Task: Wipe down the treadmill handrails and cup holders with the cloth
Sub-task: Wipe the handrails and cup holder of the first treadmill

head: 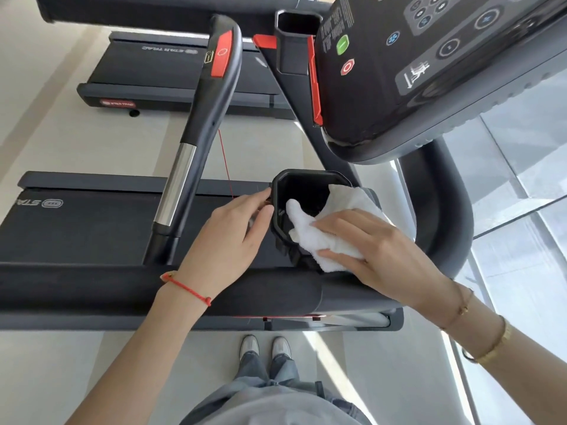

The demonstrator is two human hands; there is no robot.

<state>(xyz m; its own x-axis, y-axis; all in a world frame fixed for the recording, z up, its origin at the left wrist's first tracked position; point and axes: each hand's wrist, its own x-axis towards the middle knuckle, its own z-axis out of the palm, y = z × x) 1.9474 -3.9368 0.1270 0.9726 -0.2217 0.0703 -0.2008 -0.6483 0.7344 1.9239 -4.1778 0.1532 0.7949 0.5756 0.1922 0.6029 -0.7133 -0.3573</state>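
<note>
A black cup holder (306, 182) sits at the near side of the treadmill console. A white cloth (334, 225) drapes over its right rim and into its opening. My right hand (380, 253) lies on the cloth with straight fingers, pressing it against the holder's rim. My left hand (236, 231) grips the holder's left rim, fingers curled at the edge. The near handrail (122, 289) runs dark and wide below both hands. A second handrail (196, 124), black with a chrome section and a red button, slants away behind the left hand.
The console panel (429, 62) with buttons overhangs at upper right. Another cup holder (296, 35) stands at the top. The belt deck (82, 228) lies left, a second treadmill (159, 75) beyond. My shoes (265, 348) stand on pale floor; glass panels (521, 185) are to the right.
</note>
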